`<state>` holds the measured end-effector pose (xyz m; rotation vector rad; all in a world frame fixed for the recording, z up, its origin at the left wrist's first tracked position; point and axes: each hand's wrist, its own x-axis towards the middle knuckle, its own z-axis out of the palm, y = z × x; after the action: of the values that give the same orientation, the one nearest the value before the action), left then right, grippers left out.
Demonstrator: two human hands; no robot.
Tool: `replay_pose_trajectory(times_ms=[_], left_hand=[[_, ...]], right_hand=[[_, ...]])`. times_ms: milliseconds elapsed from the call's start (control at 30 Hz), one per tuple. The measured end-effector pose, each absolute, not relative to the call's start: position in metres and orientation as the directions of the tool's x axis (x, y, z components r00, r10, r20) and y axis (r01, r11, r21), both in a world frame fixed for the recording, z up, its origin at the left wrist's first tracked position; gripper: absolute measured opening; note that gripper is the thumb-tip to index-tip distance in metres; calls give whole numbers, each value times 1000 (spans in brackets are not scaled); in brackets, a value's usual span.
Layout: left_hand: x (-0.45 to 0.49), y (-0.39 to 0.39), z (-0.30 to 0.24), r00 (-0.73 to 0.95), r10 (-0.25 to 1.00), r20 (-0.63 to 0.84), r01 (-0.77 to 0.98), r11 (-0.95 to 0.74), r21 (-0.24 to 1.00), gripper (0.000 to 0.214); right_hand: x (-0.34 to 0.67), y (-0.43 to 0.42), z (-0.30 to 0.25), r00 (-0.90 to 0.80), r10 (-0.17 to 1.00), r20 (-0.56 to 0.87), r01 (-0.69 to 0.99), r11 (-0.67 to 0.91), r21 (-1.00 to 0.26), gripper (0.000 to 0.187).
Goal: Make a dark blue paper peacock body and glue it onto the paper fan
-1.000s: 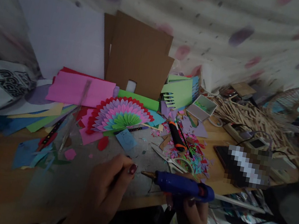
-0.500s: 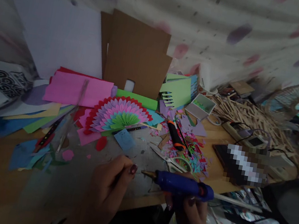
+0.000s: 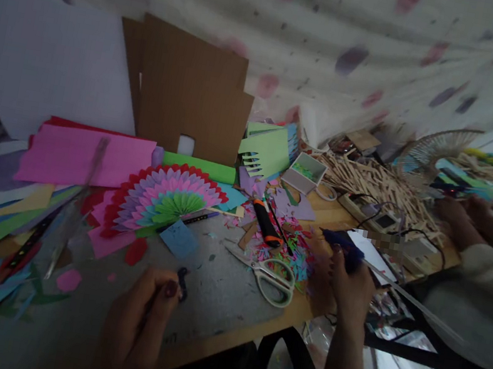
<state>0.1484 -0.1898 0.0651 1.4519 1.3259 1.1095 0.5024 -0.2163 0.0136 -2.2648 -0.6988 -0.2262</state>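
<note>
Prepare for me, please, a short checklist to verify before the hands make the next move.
1. Left hand pinches the small dark piece: ok.
2. Right hand holds the glue gun: ok.
3. Glue stick sticks out behind the gun: ok.
4. Glue gun is hot: cannot tell; no sign of heat is visible.
5. Scissors lie apart from both hands: ok.
6. Table is tidy: not ok; paper scraps are scattered near the scissors.

The glue gun [image 3: 353,253] looks plastic, the cardboard [image 3: 191,92] matt
</note>
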Motion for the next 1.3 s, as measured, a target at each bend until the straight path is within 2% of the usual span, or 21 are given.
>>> replay_pose_trajectory(times_ms=[200,367,433,467,500,567,600,633,700,767,867,933,1067,1200,1300], left_hand=[[142,-185,68,-49,995,87,351,-64,934,28],[130,-178,66,-112,992,51,367,-7,930,27],[125,-173,63,-125,989,74,364,-23,931,29],[123,-171,62,-119,989,91,356,-43,934,29],[120,-169,60,-110,988,107,344,-63,937,28],[113,-166,57,-85,986,143,323,-109,940,26],[110,-166,56,-62,984,166,324,-137,936,26],[106,-167,56,-45,982,185,330,-160,930,25],[97,-171,55,-44,982,185,334,-160,929,23],[90,-178,54,-82,988,130,316,-98,944,22],[84,-184,53,-145,987,72,283,-28,959,21],[83,-184,53,-130,989,72,276,-33,961,23],[84,-174,57,-4,994,109,277,-104,955,28],[88,-165,72,215,970,116,199,-159,967,31],[90,-166,86,362,931,31,207,-113,972,30]], right_hand=[[504,-221,1,852,428,300,523,-685,-507,57],[465,-260,23,858,336,390,497,-739,-456,78],[426,-268,33,813,333,477,561,-667,-490,72],[401,-267,35,795,378,475,603,-580,-548,60],[375,-263,35,756,499,424,645,-456,-613,45],[322,-246,30,523,805,280,699,-217,-681,26],[299,-235,26,407,886,222,716,-159,-679,20],[280,-224,21,341,925,168,738,-152,-657,15],[255,-204,11,310,947,87,776,-199,-598,18],[245,-192,4,309,948,73,787,-212,-580,17],[247,-186,-1,276,958,79,772,-172,-612,6],[252,-186,1,233,970,70,745,-132,-654,6],[262,-194,19,98,995,33,627,-36,-778,17],[270,-209,53,-17,1000,13,386,19,-922,29],[275,-219,73,-58,998,16,221,28,-975,26]])
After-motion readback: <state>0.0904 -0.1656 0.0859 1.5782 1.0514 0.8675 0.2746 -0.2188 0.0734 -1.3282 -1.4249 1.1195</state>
